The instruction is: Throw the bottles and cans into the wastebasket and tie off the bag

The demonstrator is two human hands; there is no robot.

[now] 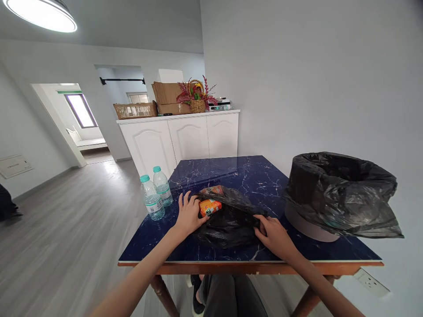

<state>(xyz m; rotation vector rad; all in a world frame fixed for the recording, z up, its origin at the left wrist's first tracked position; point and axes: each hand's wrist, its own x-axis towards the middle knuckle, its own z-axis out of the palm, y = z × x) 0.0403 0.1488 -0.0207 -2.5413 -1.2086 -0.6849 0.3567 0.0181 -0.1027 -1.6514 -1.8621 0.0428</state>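
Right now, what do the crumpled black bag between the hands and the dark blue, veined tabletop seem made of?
The crumpled black bag: probably thin, glossy plastic film, given its creases and highlights. The dark blue, veined tabletop: shiny and marble-patterned, with reflections; stone or printed sheet, I can't tell.

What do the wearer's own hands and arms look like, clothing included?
The left hand and right hand are ungloved, with slender fingers. Both forearms are bare; no sleeve, watch or bracelet shows. Below the table edge, dark trousers are visible.
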